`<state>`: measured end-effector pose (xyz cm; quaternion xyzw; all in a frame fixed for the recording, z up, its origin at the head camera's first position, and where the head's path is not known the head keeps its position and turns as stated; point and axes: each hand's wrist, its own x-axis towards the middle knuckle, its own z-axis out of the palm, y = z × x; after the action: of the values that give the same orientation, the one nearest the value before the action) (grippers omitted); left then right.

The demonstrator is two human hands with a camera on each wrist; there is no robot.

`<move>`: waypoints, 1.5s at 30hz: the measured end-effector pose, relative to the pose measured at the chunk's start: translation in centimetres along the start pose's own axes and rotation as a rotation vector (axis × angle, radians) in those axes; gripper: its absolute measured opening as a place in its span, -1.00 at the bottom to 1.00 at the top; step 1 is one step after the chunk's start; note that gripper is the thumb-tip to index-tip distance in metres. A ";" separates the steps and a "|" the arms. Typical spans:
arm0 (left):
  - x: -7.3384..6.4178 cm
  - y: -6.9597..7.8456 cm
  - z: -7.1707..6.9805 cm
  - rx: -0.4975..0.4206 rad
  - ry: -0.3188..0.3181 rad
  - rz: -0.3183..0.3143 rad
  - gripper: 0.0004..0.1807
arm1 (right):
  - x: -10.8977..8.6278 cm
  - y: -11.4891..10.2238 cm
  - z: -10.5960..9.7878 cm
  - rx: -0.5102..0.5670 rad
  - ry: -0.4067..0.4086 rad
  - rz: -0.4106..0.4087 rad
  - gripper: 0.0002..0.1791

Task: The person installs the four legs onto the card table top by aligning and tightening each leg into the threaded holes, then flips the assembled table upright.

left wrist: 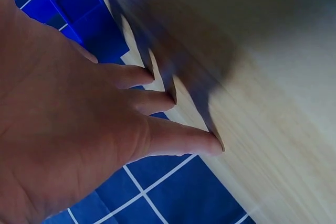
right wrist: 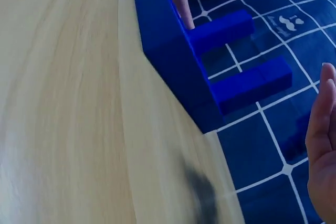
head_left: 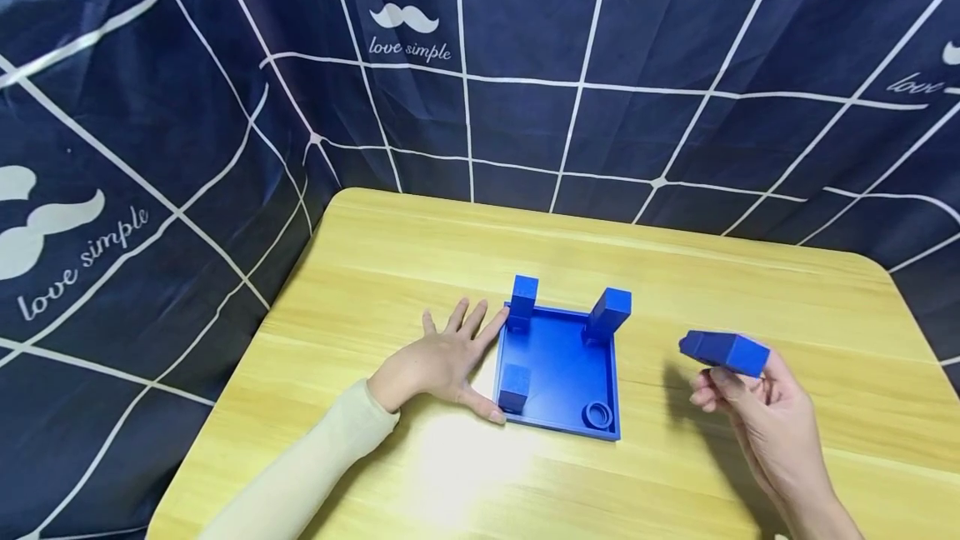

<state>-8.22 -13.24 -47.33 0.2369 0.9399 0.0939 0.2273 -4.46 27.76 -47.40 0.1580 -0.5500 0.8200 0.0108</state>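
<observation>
A shallow blue square tray (head_left: 555, 369) lies on the table with its rim up. Three blue square posts stand at its corners: one far left (head_left: 522, 298), one far right (head_left: 609, 315), one near left (head_left: 514, 388). At the near right corner is a round ringed socket (head_left: 597, 415). My left hand (head_left: 446, 361) lies with fingers spread, index fingertip and thumb right at the tray's left edge. My right hand (head_left: 776, 419) pinches a loose blue square post (head_left: 723, 350) above the table, right of the tray, its narrower end pointing left.
The light wooden table (head_left: 405, 248) has rounded corners. A dark blue curtain (head_left: 525, 123) with white lines hangs close behind it and along its left side. A hard glare shows on the wood in front of the tray.
</observation>
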 end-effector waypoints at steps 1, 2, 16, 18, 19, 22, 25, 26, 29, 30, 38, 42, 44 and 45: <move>0.0 0.0 0.0 0.001 0.002 0.000 0.67 | 0.0 0.0 0.2 -0.028 -0.004 -0.006 -0.57; 0.0 0.0 0.0 0.002 0.004 0.000 0.67 | 0.0 -0.1 0.3 -0.074 0.003 -0.009 -0.61; -0.1 -0.1 -0.2 -0.020 0.019 0.037 0.68 | -0.5 0.6 2.3 -0.452 0.097 0.088 -0.61; -0.1 -0.1 -0.2 -0.029 0.016 0.035 0.69 | -0.4 0.8 2.5 -0.466 0.056 0.081 -0.64; -0.1 -0.1 -0.2 -0.031 0.018 0.035 0.69 | -0.4 0.9 2.7 -0.477 0.038 0.077 -0.67; -0.1 -0.1 0.0 -0.035 0.026 0.040 0.68 | -0.5 1.1 3.0 -0.521 -0.001 0.069 -0.68; 0.0 -0.1 0.0 -0.034 0.034 0.045 0.67 | -0.5 1.4 3.5 -0.605 -0.033 0.060 -0.68; 0.0 -0.1 0.0 -0.032 0.035 0.045 0.67 | -0.5 1.6 3.6 -0.625 -0.045 0.059 -0.68; -0.1 -0.2 -0.1 -0.034 0.036 0.047 0.66 | -0.4 2.0 3.9 -0.680 -0.098 0.044 -0.68; -0.2 -0.2 -0.1 -0.037 0.037 0.048 0.66 | -0.3 2.2 4.0 -0.683 -0.118 0.040 -0.68; 0.0 -0.2 -0.1 -0.067 0.035 0.047 0.66 | -0.2 2.6 3.7 -0.659 -0.215 0.042 -0.64; 0.0 -0.2 -0.1 -0.067 0.035 0.043 0.66 | -0.3 2.5 3.9 -0.683 -0.233 0.033 -0.61; -0.1 -0.2 -0.1 -0.065 0.035 0.038 0.66 | -0.5 2.4 4.1 -0.697 -0.248 0.018 -0.59; -0.1 -0.1 -0.2 -0.062 0.033 0.037 0.66 | -0.5 2.4 4.2 -0.703 -0.252 0.014 -0.59</move>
<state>-8.25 -13.42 -47.18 0.2456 0.9356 0.1311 0.2174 -3.39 23.04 -48.26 0.2404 -0.7961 0.5553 -0.0090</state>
